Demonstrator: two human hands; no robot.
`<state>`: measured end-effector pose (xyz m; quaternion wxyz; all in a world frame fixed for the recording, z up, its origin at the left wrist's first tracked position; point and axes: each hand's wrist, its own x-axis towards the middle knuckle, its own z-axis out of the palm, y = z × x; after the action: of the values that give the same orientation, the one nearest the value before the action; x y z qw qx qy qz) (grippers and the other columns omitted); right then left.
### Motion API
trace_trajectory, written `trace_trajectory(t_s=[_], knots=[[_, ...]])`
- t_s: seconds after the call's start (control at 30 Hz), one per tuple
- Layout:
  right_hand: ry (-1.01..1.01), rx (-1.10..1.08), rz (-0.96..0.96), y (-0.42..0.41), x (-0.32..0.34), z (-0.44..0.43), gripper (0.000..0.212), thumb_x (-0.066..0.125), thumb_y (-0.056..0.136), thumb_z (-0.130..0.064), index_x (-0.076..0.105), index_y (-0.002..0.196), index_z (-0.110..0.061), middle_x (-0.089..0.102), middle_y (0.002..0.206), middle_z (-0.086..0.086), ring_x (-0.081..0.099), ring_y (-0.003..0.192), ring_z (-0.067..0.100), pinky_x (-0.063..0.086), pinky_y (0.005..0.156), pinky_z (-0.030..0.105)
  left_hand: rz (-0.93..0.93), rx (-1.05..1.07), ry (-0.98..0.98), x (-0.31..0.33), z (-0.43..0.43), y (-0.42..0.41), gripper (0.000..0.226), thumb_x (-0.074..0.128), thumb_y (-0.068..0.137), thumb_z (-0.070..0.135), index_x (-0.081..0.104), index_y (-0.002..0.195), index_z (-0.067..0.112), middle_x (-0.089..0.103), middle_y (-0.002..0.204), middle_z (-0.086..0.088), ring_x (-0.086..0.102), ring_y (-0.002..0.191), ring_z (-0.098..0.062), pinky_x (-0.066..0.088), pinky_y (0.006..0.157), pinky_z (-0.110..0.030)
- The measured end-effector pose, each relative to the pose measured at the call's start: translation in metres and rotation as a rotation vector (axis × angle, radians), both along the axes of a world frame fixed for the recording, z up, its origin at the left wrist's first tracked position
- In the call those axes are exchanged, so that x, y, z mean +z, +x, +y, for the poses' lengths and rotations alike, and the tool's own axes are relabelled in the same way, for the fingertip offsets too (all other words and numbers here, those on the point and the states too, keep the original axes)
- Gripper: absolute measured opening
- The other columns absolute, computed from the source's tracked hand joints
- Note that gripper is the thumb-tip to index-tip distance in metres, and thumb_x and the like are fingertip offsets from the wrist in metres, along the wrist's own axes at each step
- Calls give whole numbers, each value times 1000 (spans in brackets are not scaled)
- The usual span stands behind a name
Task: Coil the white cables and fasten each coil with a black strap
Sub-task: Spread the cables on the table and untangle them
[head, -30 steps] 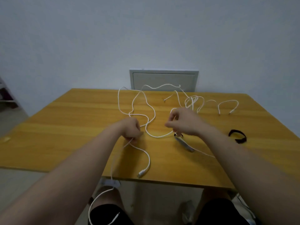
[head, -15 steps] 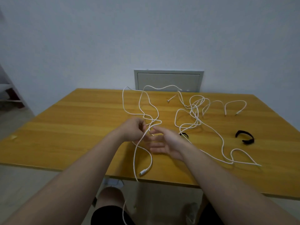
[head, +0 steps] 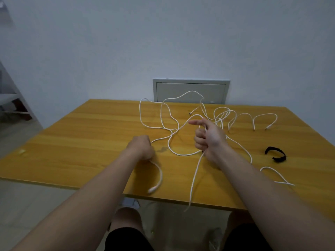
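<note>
A long white cable [head: 169, 124] sprawls in loose loops over the middle and back of the wooden table [head: 81, 138]. My left hand [head: 142, 147] grips it near one end, and the plug end [head: 152, 189] curls toward the front edge. My right hand [head: 206, 138] is raised, its lower fingers curled round a strand that runs across the palm and hangs over the table's front edge, with the forefinger stretched out. A second white cable [head: 235, 118] lies in small loops at the back right. A black strap [head: 275, 153] rests at the right.
A grey wall panel [head: 191, 92] stands behind the table's far edge. More white cable [head: 277, 175] trails to the right of my right forearm. A small pale scrap [head: 21, 151] lies near the left edge. My knees show below the table's front edge.
My right hand has lifted away from the left hand and moved right and back, drawing a strand of cable up with it. My left hand keeps its grip in nearly the same place.
</note>
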<state>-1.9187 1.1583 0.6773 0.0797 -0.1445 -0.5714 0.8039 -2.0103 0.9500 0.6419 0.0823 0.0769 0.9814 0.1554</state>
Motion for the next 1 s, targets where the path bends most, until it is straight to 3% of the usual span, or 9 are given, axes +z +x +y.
trace_trajectory(t_s=[0.1,0.2,0.33,0.43,0.53,0.63,0.73,0.9,1.0], knots=[[229,-79,-34,0,7,8,48,33,110,-35,72,98,-9,29,52,-6,21,40,8,17,37,22,31,26,-51,-3,-6,0,26,53,86,20,60,111,19,63,123,-10,61,112,-32,54,89,-38],[459,-284,-55,3,11,16,41,39,106,-31,76,97,-16,43,60,-1,36,50,13,30,49,30,20,45,-98,-2,-14,0,27,55,87,20,62,112,16,66,121,-11,62,112,-32,53,89,-37],[589,-386,101,6,11,24,37,39,108,-29,75,105,-19,54,68,0,46,54,13,36,54,31,-52,-22,-102,8,-20,0,22,58,86,19,70,103,13,71,107,-10,66,98,-30,56,81,-33],[636,-311,193,5,16,17,35,38,109,-30,72,114,-21,67,91,-2,63,61,13,44,53,28,-238,-96,65,17,-18,6,16,54,79,10,69,81,10,65,79,-11,56,66,-27,46,57,-28],[602,-357,182,0,24,10,31,38,109,-25,68,111,-19,68,97,-3,68,66,17,49,50,33,-202,-19,193,27,-14,9,11,53,69,12,62,65,8,58,65,-14,47,53,-25,36,52,-24],[638,-352,89,-2,23,9,30,37,109,-25,64,101,-14,69,98,2,67,62,16,53,54,35,34,223,405,33,-14,1,18,54,82,9,59,64,7,62,62,-11,63,59,-27,43,57,-27],[686,-304,-58,-5,7,11,31,40,108,-20,64,96,-5,69,90,10,67,64,19,57,58,37,79,373,860,39,-14,-9,21,61,84,-2,65,65,6,67,71,-11,73,67,-28,61,76,-36],[859,-269,-265,-6,-8,21,20,51,93,-7,59,74,-4,55,69,8,54,70,30,39,61,35,48,267,1233,64,3,3,14,74,79,-7,75,90,1,72,84,-16,72,73,-27,62,90,-38],[738,-244,-315,-5,-8,20,8,59,85,-2,59,78,-1,70,69,9,69,73,30,59,75,41,76,192,1328,78,13,9,22,78,75,-8,76,93,3,74,80,-12,73,77,-25,62,88,-35]])
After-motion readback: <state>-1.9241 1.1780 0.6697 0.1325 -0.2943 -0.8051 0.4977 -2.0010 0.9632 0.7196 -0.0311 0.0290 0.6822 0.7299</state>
